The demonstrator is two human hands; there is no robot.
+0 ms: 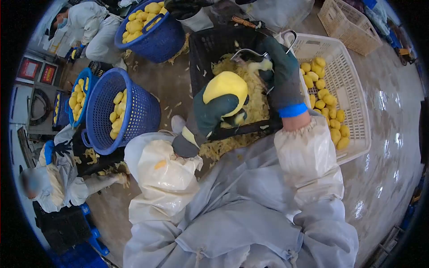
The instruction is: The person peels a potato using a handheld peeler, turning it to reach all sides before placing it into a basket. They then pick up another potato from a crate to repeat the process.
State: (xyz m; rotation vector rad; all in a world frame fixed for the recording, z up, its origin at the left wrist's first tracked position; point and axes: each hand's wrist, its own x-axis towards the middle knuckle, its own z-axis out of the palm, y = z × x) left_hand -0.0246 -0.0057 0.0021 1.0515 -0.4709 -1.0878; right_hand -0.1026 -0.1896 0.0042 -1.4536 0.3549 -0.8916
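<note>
My left hand (216, 109), in a dark green glove, is closed around a large, smooth, peeled yellow fruit (227, 87) that looks like a mango. It holds the fruit over a black-lined bin (199, 51) of pale yellow peelings (257, 100). Just right of it, my right hand (275, 67), in a similar glove with a blue cuff band, is closed on a bent metal wire tool (250, 52), which looks like a peeler. Its working end is mostly hidden by the fingers. The fruit and the right hand appear apart.
A white crate (359, 109) of yellow fruit stands at right, another crate (351, 27) behind it. Blue baskets (145, 105) of fruit are at left. Peelings (228, 145) lie on the wet floor. A wooden-handled tool (243, 21) rests by the bin's far edge. Two people sit at left.
</note>
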